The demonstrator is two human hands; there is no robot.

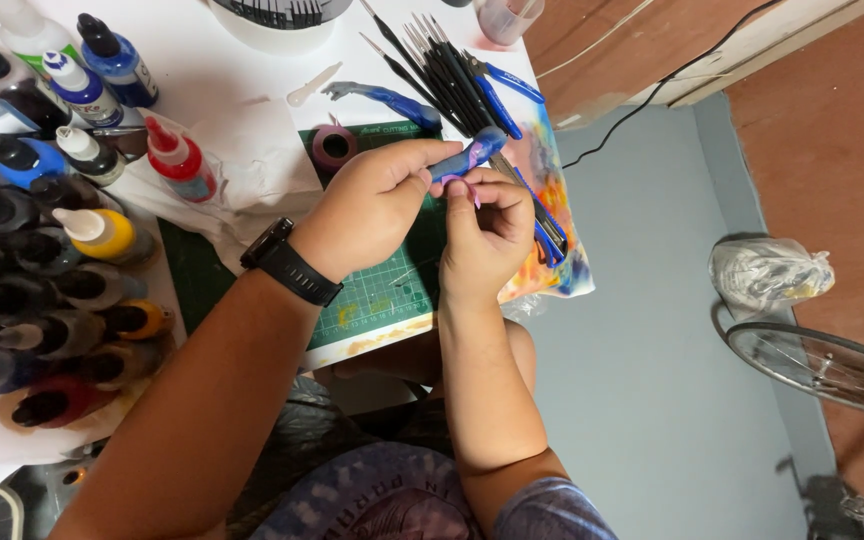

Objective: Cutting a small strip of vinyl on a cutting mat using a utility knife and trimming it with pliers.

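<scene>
My left hand (pixel 367 205), with a black watch (pixel 290 265) on its wrist, grips a blue and purple tool handle (pixel 470 155) above the green cutting mat (pixel 382 290). My right hand (pixel 484 235) is closed just below it, pinching a small pink piece (pixel 474 197) against the tool's underside. Both hands touch each other over the mat's right part. What the tool's tip looks like is hidden by my fingers.
Several paint bottles (pixel 62 200) crowd the left of the white table. Black brushes (pixel 432 60), blue pliers (pixel 497 85), a purple tape roll (pixel 333 146) and a paint-stained palette sheet (pixel 552 190) lie behind the hands. A bicycle wheel (pixel 832 365) and a plastic bag (pixel 767 272) rest on the floor at right.
</scene>
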